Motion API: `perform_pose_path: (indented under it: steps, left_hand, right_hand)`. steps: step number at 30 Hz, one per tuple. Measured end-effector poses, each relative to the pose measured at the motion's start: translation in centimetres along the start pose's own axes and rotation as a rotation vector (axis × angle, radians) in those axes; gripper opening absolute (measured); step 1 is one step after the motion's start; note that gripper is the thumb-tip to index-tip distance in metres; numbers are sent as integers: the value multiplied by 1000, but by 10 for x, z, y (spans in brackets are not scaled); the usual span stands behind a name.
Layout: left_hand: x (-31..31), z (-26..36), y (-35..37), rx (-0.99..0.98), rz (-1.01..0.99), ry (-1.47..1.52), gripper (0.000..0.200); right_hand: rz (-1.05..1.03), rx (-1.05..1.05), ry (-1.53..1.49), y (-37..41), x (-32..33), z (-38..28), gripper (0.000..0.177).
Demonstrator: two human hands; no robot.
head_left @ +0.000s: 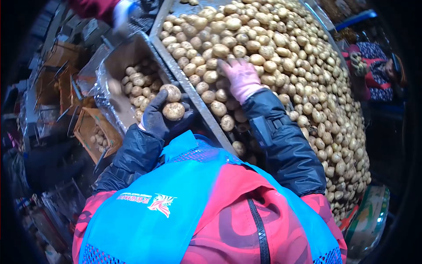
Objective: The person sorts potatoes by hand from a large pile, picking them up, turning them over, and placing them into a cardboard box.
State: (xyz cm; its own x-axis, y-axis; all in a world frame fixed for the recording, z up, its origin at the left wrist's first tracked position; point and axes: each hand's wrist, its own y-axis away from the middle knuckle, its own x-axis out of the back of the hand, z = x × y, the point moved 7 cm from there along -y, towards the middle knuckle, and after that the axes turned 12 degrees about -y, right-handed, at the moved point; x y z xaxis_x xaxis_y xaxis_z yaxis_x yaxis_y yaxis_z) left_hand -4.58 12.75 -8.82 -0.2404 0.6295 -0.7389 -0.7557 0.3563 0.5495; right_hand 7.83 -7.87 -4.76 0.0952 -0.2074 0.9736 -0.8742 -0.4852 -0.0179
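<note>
My left hand (154, 116), in a dark glove, is closed around two potatoes, an upper one (171, 93) and a lower one (173, 111). It is held over the near end of a plastic-lined box (107, 83), where more potatoes (140, 86) lie. In a pink glove, my right hand (240, 79) rests palm down on the large potato heap (281, 53), fingers stretched out among the potatoes. Its fingertips are partly hidden there, and no potato shows clearly in its grasp.
A metal rim (189, 83) divides the heap from the lined box. Another worker's gloved hand (125, 15) is blurred at top left. A second person (373, 70) is at the right, beyond the heap. Cardboard boxes (94, 127) stand at left; a green-and-white carton (368, 218) is at lower right.
</note>
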Motion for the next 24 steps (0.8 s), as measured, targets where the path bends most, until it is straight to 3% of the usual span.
perform_pose_path:
  steps: [2, 4, 6, 7, 8, 9, 10, 11, 12, 13, 14, 16, 17, 19, 20, 22, 24]
  left_hand:
    - [30, 38, 4, -233, 35, -168, 42]
    - [61, 66, 5, -368, 300, -400, 47]
    - [77, 88, 7, -527, 606, -942, 57]
    - [55, 83, 13, -467, 566, -904, 64]
    - [64, 76, -3, -532, 418, -836, 61]
    - [30, 68, 4, -573, 352, -893, 57]
    - [15, 52, 4, -451, 224, -892, 56]
    - [7, 19, -18, -432, -264, -617, 55]
    - [-8, -4, -17, -393, -277, -713, 55]
    - [-26, -23, -4, -63, -182, -421, 56]
    - [-50, -19, 8, -386, -208, -692, 42]
    - [-47, -36, 2, -99, -382, -123, 46]
    - [-31, -35, -4, -58, -309, -100, 48]
    - [-17, -10, 18, -65, -153, -103, 53]
    - [-4, -6, 14, -115, -287, 15, 54]
    - [8, 8, 23, -151, -165, 42, 57]
    - [24, 16, 25, -150, -244, 42, 55]
  right_hand:
    - [11, -81, -206, 7, 21, -6, 46]
    - [56, -163, -732, 25, 18, 7, 45]
    - [22, -283, -1271, 43, -7, 17, 49]
    - [109, -307, -1428, 53, 0, 7, 48]
    - [72, -353, -1512, 57, 6, -3, 45]
    - [86, -411, -1531, 63, 8, -9, 43]
    - [98, -468, -1550, 68, 7, -17, 42]
    - [125, -485, -1584, 69, 4, -25, 39]
    - [151, -504, -1617, 69, -1, -34, 37]
    - [127, -486, -1483, 70, -2, -45, 32]
    - [131, -264, -1273, 68, 17, -66, 29]
    - [161, 18, -1093, 67, 32, -94, 28]
    - [153, 80, -1098, 66, 38, -100, 27]
    - [121, -79, -1322, 67, 24, -91, 27]
    - [144, -138, -1378, 69, 18, -84, 26]
    - [111, -200, -1400, 76, 13, -72, 29]
    - [120, -248, -1419, 87, 5, -62, 30]
